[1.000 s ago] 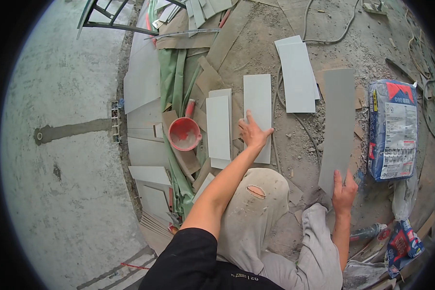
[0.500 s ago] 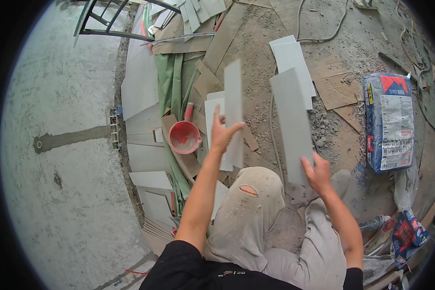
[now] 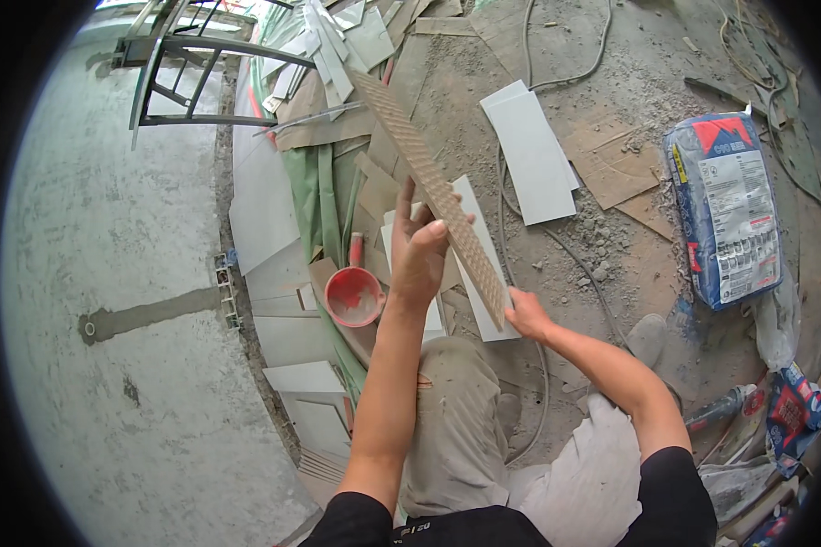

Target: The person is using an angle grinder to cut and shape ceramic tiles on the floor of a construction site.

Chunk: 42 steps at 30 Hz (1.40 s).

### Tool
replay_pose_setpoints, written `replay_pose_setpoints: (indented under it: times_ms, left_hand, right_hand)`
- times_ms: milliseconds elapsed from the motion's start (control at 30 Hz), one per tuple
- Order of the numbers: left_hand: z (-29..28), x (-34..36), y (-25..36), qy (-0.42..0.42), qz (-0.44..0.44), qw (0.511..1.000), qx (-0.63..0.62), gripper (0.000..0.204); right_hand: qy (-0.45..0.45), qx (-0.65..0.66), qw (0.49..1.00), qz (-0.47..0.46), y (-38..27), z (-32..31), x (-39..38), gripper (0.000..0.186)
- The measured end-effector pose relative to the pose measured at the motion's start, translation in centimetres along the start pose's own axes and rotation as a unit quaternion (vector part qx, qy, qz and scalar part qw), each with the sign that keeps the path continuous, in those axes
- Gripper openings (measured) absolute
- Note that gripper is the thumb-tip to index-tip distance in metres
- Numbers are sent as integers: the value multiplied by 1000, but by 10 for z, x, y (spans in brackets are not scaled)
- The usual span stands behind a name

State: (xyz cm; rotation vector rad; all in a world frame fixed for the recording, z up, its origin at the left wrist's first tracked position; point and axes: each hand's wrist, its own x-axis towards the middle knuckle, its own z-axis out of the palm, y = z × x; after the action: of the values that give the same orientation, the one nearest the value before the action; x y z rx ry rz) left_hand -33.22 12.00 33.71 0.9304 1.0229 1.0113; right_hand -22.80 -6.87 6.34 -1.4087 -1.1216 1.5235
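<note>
A long tile [image 3: 401, 125] is held up at a slant, showing its ridged tan underside. My left hand [image 3: 421, 232] grips it around the middle, thumb against the near face and fingers partly behind it. My right hand [image 3: 526, 312] is closed at its lower end. A white tile [image 3: 474, 219] shows just behind, partly hidden, as do other white tiles [image 3: 388, 255] under my left hand. A red plastic scoop [image 3: 354, 301] with pale residue lies left of my left forearm. Two overlapping white tiles [image 3: 529, 150] lie further up on the right.
Blue-and-white bag [image 3: 722, 214] at right, with rubble [image 3: 584, 255] and hoses [image 3: 611, 36] around. Metal frame [image 3: 205, 77] and tile offcuts [image 3: 328, 46] at upper left. Green sheeting [image 3: 315, 191] runs beside the concrete slab [image 3: 137, 383]. A bottle [image 3: 711, 415] lies lower right.
My left hand lifted a tile off the floor. The two upright-held white and grey faces have given way to a slanted ridged underside, with my hands now closer together.
</note>
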Motion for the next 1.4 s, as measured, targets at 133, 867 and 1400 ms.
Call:
replay_pose_setpoints:
  times_ms: [133,867,1400]
  left_hand:
    - [17,4,-25,-112,-62,984,-127,92]
    - [281,-6,-234,-210,-196,956,56,141]
    - [315,-3,-302,-245,-183,943,132,115]
  right_hand:
    - [-60,-194,977,65,-2,-17,-11,40]
    - [276,-365,878,138,-150,-301,-163,39]
    - [426,-406,808,-10,-52,-362,-148,23]
